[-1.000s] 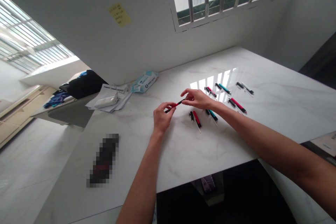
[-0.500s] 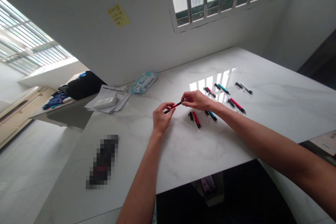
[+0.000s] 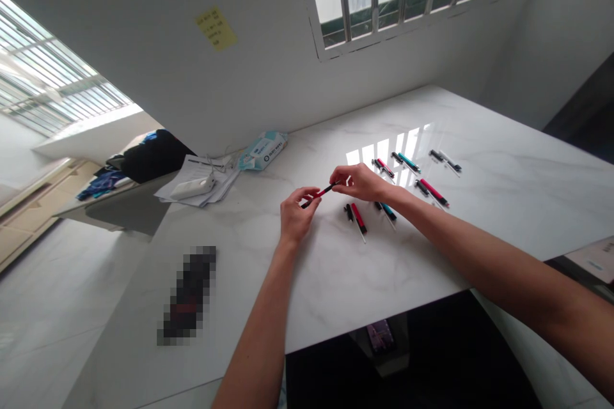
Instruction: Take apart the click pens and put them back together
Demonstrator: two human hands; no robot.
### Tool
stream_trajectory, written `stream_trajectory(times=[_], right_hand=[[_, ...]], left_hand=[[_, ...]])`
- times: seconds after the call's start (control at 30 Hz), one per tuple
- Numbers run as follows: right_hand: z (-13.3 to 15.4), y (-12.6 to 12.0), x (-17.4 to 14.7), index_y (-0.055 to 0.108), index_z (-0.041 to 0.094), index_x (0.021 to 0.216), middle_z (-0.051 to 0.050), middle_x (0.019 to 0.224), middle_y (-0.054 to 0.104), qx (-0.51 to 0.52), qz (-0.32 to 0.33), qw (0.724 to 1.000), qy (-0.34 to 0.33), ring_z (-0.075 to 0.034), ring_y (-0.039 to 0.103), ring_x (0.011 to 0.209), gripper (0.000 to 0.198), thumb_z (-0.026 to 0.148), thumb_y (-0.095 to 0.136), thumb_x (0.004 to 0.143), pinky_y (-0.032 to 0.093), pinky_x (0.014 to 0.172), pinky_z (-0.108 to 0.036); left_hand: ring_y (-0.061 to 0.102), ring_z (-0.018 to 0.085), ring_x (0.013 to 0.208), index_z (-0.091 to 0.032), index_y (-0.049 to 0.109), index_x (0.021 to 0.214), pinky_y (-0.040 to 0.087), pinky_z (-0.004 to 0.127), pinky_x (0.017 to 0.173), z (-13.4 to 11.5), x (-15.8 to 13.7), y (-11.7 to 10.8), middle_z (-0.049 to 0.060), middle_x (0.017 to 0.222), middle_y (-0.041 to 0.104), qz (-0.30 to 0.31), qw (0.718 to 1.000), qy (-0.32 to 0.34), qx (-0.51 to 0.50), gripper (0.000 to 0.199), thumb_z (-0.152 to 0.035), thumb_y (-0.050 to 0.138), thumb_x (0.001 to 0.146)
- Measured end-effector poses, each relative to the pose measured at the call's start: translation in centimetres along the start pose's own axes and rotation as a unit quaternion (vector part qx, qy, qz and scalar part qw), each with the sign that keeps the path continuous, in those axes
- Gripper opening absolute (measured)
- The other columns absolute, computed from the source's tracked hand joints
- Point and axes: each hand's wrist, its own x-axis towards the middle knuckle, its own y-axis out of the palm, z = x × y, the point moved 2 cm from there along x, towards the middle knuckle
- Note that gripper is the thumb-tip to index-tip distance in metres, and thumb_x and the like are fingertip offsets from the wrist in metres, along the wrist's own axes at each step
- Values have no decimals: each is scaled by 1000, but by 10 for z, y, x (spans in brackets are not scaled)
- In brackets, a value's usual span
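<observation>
Between my two hands, a red and black pen (image 3: 322, 192) is held at a slant above the table. My left hand (image 3: 296, 214) pinches its red and black lower end. The fingertips of my right hand (image 3: 357, 183) close on the black upper end. Just below lie the parts of a red pen (image 3: 359, 218), with a black piece and a thin white refill beside it. A teal pen in pieces (image 3: 387, 211) lies partly hidden under my right forearm. Farther right are a pink-red pen (image 3: 434, 193), a teal pen (image 3: 409, 162), a pink pen (image 3: 385, 168) and a white pen (image 3: 449, 161), all taken apart.
The white marbled table (image 3: 336, 281) runs along the wall. A wipes packet (image 3: 263, 151), papers (image 3: 218, 188) and a white device (image 3: 192, 187) lie at the back left. A pixelated dark object (image 3: 187, 296) lies front left. Below the edge is a phone (image 3: 380, 337).
Almost nothing differs. Both hands keep the pen in nearly the same place, with only slight shifts of the fingers.
</observation>
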Motion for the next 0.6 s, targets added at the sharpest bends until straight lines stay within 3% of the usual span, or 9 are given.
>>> stream_trajectory(times=[0.2, 0.4, 0.6], right_hand=[[4, -1, 0, 77, 20, 90, -1, 68, 72, -31, 0, 999, 28, -13, 57, 60, 21, 40, 71, 94, 41, 62, -29], [8, 3, -1, 76, 23, 97, -1, 84, 76, -15, -24, 999, -27, -15, 66, 76, 11, 26, 75, 87, 46, 70, -27], [8, 5, -1, 76, 23, 95, -1, 84, 75, -24, -20, 999, -39, -16, 67, 77, 10, 22, 73, 86, 48, 72, -28]], left_hand=[[73, 19, 87, -25, 80, 102, 54, 34, 89, 1, 0, 0, 2, 95, 81, 9, 1000, -9, 2, 18, -30, 75, 86], [71, 19, 87, -26, 79, 102, 56, 32, 84, 2, 0, -3, 2, 95, 79, -4, 1000, -4, 3, 20, -24, 74, 83], [70, 18, 87, -26, 78, 102, 58, 33, 84, 0, 0, -3, 1, 94, 77, -3, 1000, 12, 3, 21, -20, 71, 83]])
